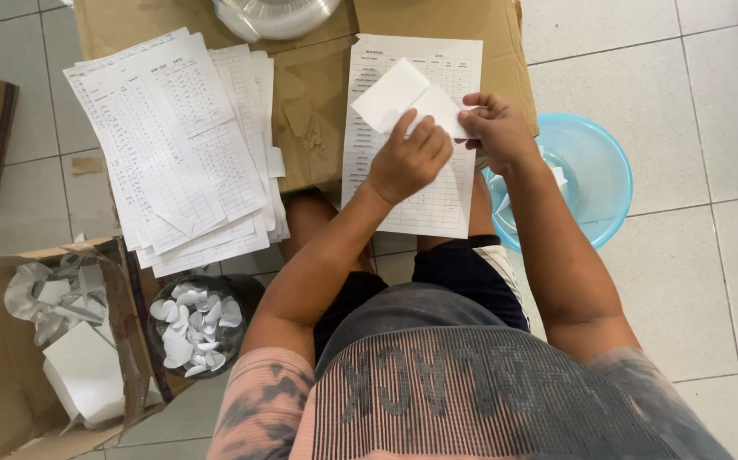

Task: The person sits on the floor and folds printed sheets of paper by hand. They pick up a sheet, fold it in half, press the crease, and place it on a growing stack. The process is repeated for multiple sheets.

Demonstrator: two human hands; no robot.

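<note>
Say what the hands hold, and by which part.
Both hands hold one white paper piece: left hand pinches its lower middle, right hand grips its right end.

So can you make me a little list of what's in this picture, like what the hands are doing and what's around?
left hand: pinches the white paper piece
right hand: grips the same paper piece at its right edge
under the hands: printed form sheet on flattened cardboard
left side: stack of printed sheets
near left knee: dark bowl of small white paper bits
right side: light blue plastic basin
lower left: open cardboard box
</note>
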